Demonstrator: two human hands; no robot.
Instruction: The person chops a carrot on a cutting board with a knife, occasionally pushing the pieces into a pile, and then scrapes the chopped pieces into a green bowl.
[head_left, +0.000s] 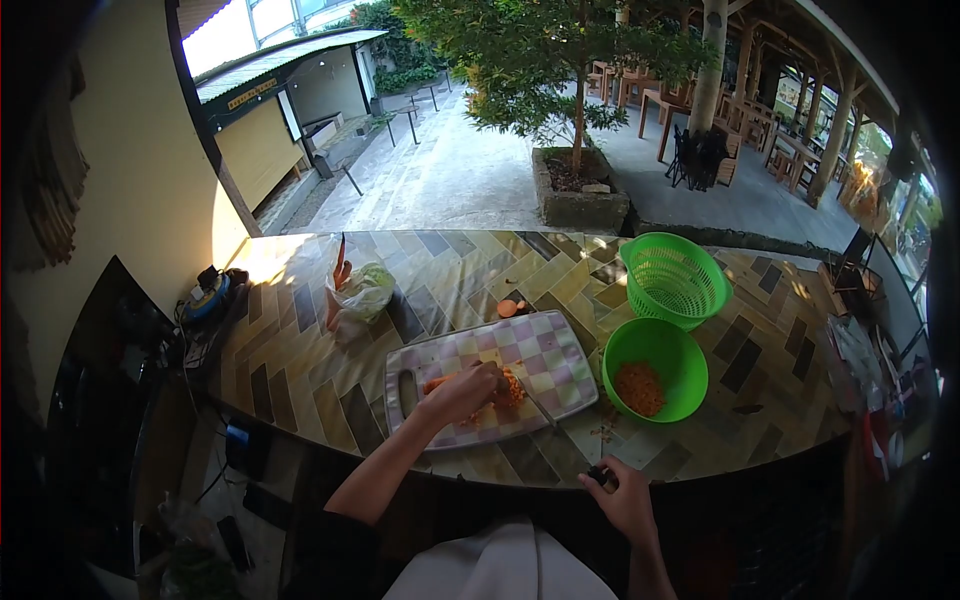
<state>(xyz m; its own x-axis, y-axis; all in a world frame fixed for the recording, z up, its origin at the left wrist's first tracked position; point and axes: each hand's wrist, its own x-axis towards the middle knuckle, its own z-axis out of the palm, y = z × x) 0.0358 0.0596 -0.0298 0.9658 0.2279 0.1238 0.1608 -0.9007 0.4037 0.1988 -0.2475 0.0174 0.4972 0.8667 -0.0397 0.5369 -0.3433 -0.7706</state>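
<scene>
The left hand [462, 392] is laid with fingers curled over a heap of chopped carrot [505, 390] on the checked cutting board [545, 350], evidently so that the pieces are kept gathered near the blade of the knife [545, 410], whose handle is gripped in the closed right hand [625, 500] at the bench [300, 360] edge. A green bowl [655, 368] already holding chopped carrot is set just beside the board, a green colander [673, 278] behind it, and a bag with whole carrots [355, 292] well apart
</scene>
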